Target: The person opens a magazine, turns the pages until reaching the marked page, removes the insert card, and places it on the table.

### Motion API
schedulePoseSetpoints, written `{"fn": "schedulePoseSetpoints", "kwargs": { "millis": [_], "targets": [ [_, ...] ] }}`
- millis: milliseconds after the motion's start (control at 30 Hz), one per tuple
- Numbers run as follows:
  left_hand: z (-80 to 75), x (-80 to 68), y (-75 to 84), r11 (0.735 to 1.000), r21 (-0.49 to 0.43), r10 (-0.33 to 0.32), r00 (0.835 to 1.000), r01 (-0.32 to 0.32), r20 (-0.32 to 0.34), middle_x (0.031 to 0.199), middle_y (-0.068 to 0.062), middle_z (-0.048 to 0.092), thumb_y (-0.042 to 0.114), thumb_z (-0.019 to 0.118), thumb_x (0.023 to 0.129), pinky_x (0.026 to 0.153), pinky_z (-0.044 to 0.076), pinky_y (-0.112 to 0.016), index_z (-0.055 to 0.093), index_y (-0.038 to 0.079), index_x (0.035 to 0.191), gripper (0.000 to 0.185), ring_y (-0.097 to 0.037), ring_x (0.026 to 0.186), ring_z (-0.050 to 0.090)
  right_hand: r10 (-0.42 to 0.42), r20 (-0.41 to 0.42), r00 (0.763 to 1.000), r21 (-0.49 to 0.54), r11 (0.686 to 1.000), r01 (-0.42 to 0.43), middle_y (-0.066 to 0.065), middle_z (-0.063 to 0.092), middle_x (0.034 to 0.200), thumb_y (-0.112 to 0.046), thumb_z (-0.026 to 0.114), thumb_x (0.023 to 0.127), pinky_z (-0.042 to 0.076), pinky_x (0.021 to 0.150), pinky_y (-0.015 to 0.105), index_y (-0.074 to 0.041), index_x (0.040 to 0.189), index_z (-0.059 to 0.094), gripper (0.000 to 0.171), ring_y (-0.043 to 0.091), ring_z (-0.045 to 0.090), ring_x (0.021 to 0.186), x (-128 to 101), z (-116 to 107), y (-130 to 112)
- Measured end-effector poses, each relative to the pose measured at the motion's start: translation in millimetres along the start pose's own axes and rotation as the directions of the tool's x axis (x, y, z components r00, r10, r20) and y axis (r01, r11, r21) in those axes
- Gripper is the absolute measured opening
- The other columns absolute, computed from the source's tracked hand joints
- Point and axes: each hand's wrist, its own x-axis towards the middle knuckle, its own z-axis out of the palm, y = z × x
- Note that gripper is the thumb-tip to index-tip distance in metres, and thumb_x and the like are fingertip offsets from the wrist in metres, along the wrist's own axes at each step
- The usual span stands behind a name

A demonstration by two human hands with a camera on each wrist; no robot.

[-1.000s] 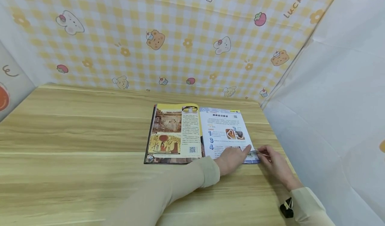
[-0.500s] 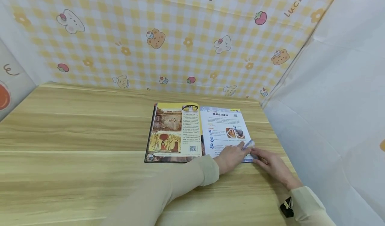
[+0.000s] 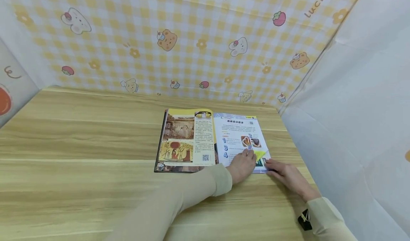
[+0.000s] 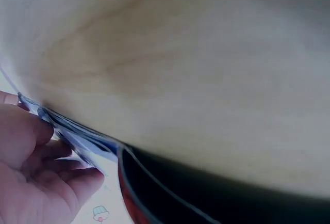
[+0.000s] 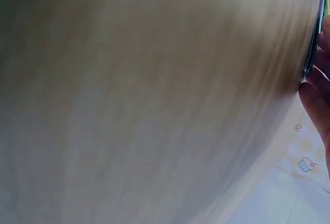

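An open magazine (image 3: 230, 134) lies on the wood-grain table, with pictures on its left page and numbered text on its right page. My left hand (image 3: 241, 165) rests over the lower part of the right page and pinches its turned-up corner. The yellow underside of that lifted page (image 3: 260, 155) shows beside the fingers. My right hand (image 3: 286, 175) holds the lower right corner of the magazine. In the right wrist view, the thumb and fingers of the right hand (image 5: 319, 92) meet the pages' edge. The left wrist view shows curled fingers of the left hand (image 4: 46, 177) by the pages.
The table (image 3: 80, 145) extends widely to the left of the magazine. A yellow checked cloth wall (image 3: 192, 66) stands behind it, and a white wall (image 3: 352, 127) runs along the right side, close to the right arm. A black clip-like device (image 3: 305, 219) sits at the right cuff.
The page corner has gone from my right hand to my left, which has drawn it leftward and folded it over. The right hand has stayed at the magazine's lower right corner.
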Motion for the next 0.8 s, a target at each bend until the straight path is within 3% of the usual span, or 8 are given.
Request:
{"fn": "schedulePoseSetpoints", "kwargs": {
  "millis": [100, 367, 567, 800],
  "targets": [
    [0.4, 0.4, 1.1, 0.999, 0.036, 0.002, 1.0, -0.003, 0.026, 0.146, -0.004, 0.04, 0.025, 0.042, 0.1, 0.102, 0.042, -0.026, 0.038, 0.013, 0.143, 0.045, -0.017, 0.133, 0.039, 0.017, 0.015, 1.0, 0.008, 1.0, -0.017, 0.015, 0.068, 0.11, -0.001, 0.072, 0.079, 0.053, 0.081, 0.044, -0.004, 0.104, 0.071, 0.026, 0.033, 0.064, 0.102, 0, 0, 0],
    [-2.1, -3.9, 0.9, 1.0, 0.01, -0.003, 0.995, 0.002, 0.095, 0.149, -0.011, 0.034, 0.025, 0.038, 0.101, 0.107, 0.036, -0.029, 0.021, 0.024, 0.151, 0.052, -0.023, 0.138, 0.032, 0.036, 0.029, 0.999, 0.021, 0.999, -0.036, 0.017, 0.068, 0.109, -0.001, 0.072, 0.079, 0.053, 0.08, 0.043, -0.004, 0.102, 0.072, 0.023, 0.034, 0.065, 0.1, 2, -2, -1],
    [-1.9, -11.4, -5.9, 1.0, 0.004, 0.016, 0.996, -0.016, 0.09, 0.155, -0.007, 0.023, 0.024, 0.035, 0.102, 0.111, 0.03, -0.032, 0.028, 0.019, 0.148, 0.047, -0.023, 0.143, 0.021, 0.024, 0.02, 1.0, 0.018, 1.0, -0.025, 0.015, 0.069, 0.108, 0.0, 0.072, 0.078, 0.053, 0.081, 0.044, -0.005, 0.1, 0.072, 0.023, 0.033, 0.065, 0.1, 3, -3, -1],
    [-5.5, -16.7, -9.1, 0.993, 0.091, 0.062, 0.99, -0.074, 0.127, 0.151, -0.006, 0.033, 0.024, 0.038, 0.102, 0.11, 0.033, -0.031, 0.032, 0.012, 0.146, 0.047, -0.02, 0.138, 0.033, 0.075, 0.044, 0.996, 0.016, 0.997, -0.076, 0.016, 0.068, 0.11, -0.001, 0.072, 0.079, 0.053, 0.081, 0.043, -0.005, 0.101, 0.072, 0.023, 0.033, 0.065, 0.102, 2, -2, -1]
  ]
}}
